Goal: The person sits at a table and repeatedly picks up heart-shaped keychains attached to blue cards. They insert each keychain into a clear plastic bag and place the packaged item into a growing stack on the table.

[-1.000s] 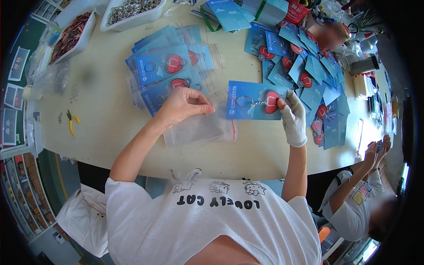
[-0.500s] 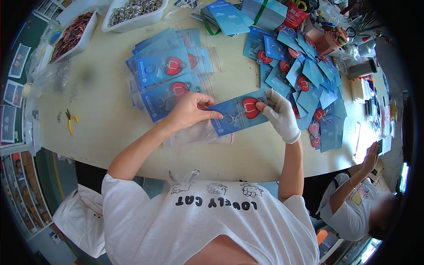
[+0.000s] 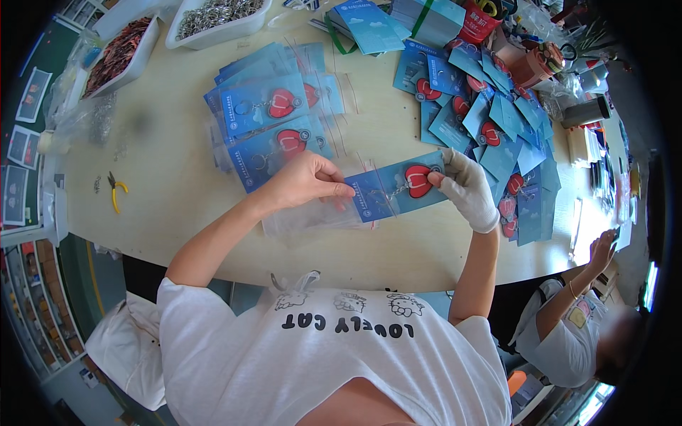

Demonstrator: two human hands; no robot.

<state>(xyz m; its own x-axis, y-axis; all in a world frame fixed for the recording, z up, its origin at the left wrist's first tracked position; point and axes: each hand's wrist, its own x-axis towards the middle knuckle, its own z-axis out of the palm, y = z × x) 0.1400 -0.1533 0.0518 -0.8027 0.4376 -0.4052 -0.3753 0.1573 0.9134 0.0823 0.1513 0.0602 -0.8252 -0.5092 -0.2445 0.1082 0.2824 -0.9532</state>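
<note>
A blue card (image 3: 408, 204) with a red keychain (image 3: 418, 186) lying on it is held level above the table. My right hand (image 3: 470, 190), in a white glove, grips the card's right end, thumb pressed on the red charm. The card's left end is inside the mouth of a clear zip bag (image 3: 302, 226). My bare left hand (image 3: 310, 181) pinches the bag at that end between thumb and fingers; the rest of the bag hangs below this hand. Just beyond my left hand lies a stack of bagged cards (image 3: 259, 105) with red keychains.
Loose cards with keychains (image 3: 501, 142) are heaped at the right. Yellow-handled pliers (image 3: 116, 193) lie at the left. Farther back are a white tub of metal rings (image 3: 213, 35), a tub of red pieces (image 3: 121, 67) and stacked cards (image 3: 369, 28). A co-worker (image 3: 568, 326) sits at the right.
The card's left end now shows behind the bag's mouth, whose red-lined edge lies across it. My right hand and the card have shifted slightly right; my left hand stays nearly in place.
</note>
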